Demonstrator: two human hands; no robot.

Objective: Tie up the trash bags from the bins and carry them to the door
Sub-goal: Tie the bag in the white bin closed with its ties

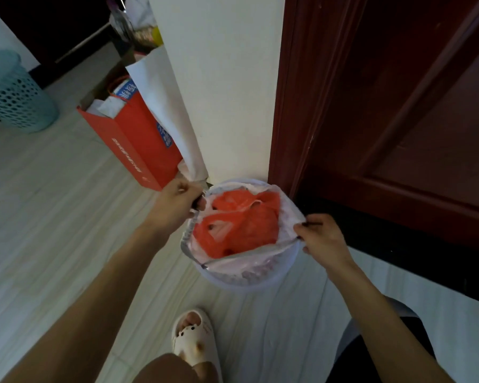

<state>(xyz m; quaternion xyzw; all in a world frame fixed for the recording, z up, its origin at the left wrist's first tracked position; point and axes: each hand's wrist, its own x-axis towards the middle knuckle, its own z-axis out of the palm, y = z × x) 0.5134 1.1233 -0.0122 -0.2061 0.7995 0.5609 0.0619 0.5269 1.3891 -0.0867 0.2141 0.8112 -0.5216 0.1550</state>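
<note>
With the left hand (177,201) and right hand (322,236) each pinching, fingers curled tight, opposite sides of the white trash bag (233,262) sitting in its bin (260,284) beside the door (398,106), a sharp or lopsided pull could tear the thin rim or spill the orange bags (241,225).

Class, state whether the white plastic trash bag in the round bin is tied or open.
Open: the white plastic trash bag gapes, showing orange plastic bags inside.

Red paper bag (133,142) carried white lettering down its side, too blurred to read. Blue sticker (165,135) and blue-white pack (126,91) inside showed Chinese characters, illegible.
</note>
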